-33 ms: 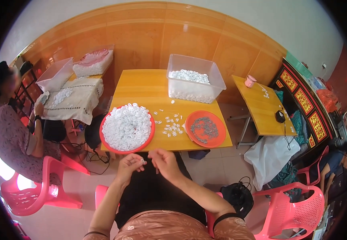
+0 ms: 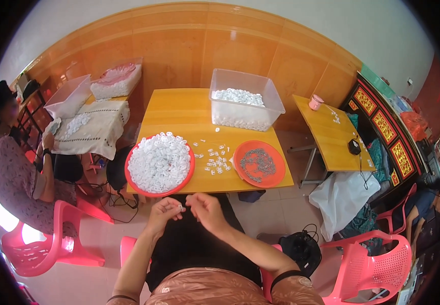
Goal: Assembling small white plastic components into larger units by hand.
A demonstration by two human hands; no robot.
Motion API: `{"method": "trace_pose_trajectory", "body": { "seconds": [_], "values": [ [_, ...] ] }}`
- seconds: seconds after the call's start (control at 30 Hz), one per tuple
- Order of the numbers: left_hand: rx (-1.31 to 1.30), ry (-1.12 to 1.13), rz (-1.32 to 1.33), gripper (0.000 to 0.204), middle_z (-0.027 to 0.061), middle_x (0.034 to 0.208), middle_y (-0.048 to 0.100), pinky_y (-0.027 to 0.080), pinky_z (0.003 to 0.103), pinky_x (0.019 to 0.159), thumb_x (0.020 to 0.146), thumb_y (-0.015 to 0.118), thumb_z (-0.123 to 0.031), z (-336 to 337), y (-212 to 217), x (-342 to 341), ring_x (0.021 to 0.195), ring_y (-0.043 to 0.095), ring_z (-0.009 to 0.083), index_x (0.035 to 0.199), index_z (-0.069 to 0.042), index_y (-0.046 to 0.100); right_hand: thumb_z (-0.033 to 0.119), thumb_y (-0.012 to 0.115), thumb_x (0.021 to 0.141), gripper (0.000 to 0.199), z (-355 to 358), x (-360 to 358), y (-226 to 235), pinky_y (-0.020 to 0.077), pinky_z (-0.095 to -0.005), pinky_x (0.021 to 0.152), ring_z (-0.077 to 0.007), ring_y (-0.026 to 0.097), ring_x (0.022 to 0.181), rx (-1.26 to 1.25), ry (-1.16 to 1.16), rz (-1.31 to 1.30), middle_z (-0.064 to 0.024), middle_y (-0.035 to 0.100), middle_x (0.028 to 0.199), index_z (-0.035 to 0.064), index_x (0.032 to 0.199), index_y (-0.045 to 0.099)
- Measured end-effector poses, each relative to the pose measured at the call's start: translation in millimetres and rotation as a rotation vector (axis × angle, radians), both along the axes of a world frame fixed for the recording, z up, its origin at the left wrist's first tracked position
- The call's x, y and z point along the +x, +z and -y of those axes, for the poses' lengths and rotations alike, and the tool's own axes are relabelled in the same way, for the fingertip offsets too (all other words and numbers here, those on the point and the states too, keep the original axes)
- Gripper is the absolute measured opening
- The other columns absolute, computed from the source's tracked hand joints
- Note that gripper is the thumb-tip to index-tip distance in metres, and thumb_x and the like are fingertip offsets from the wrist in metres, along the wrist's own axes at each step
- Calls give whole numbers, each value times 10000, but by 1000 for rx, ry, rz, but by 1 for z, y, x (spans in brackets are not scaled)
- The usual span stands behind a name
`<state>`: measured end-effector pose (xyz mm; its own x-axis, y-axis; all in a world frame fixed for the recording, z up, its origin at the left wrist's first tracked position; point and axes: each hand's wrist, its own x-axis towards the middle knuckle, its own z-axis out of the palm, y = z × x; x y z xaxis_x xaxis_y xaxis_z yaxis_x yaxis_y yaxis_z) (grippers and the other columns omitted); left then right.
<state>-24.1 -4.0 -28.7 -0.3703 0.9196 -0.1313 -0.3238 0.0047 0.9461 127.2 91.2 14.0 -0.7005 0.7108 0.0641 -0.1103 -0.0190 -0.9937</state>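
Observation:
Over my lap, just off the table's near edge, my left hand point(image 2: 165, 215) pinches a small white plastic piece point(image 2: 181, 208) between thumb and fingertips. Close beside it, my right hand point(image 2: 207, 211) has its fingers curled together; whatever it may hold is too small to make out. A red round tray point(image 2: 193, 170) heaped with small white two-holed plastic pieces point(image 2: 160, 161) stands at the left of the table. More white pieces point(image 2: 217, 163) lie loose in the middle. To the right, an orange-red plate point(image 2: 275, 170) carries many small grey metal parts point(image 2: 258, 165), perhaps screws.
A clear plastic bin point(image 2: 248, 114) of white pieces stands at the back of the yellow table point(image 2: 179, 109). At the left a person point(image 2: 19, 157) sits by a cloth-covered table point(image 2: 98, 129). A side table point(image 2: 326, 134) and a pink chair point(image 2: 372, 264) are on the right.
The whole view has shifted very slightly. My hands stay close together, with the white piece still in my left fingers.

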Motion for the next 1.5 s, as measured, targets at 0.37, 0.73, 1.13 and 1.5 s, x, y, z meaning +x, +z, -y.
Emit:
{"method": "trace_pose_trajectory", "body": {
  "seconds": [0.37, 0.73, 1.13, 1.5],
  "values": [
    [-208, -266, -216, 144, 29, 787, 652, 438, 200, 595, 823, 615, -40, -5, -4, -3, 649, 569, 78, 962, -13, 646, 94, 448, 897, 303, 16, 12, -25, 309, -269, 432, -110, 404, 443, 260, 38, -148, -44, 397, 510, 24, 602, 440],
    [-318, -339, -315, 142, 48, 777, 658, 465, 208, 579, 825, 598, -7, -7, 15, -4, 623, 572, 77, 956, 18, 646, 80, 606, 807, 313, 20, 14, -25, 317, -372, 419, -299, 420, 442, 566, 265, -342, -97, 363, 514, 60, 582, 390],
    [-305, -104, -40, 115, 70, 814, 678, 419, 190, 538, 810, 620, -6, -6, 19, -10, 605, 584, 88, 922, -19, 639, 253, 610, 829, 321, -12, 14, -17, 365, -344, 434, -248, 458, 482, 936, 291, -373, -71, 410, 588, 77, 627, 435],
    [-293, -56, 113, 109, 82, 806, 673, 424, 199, 529, 804, 615, 5, -2, 17, -15, 591, 577, 100, 906, -32, 628, 262, 633, 815, 327, -33, 11, -30, 370, -330, 433, -231, 465, 489, 996, 219, -239, -61, 389, 582, 78, 625, 440]
  ]
}}
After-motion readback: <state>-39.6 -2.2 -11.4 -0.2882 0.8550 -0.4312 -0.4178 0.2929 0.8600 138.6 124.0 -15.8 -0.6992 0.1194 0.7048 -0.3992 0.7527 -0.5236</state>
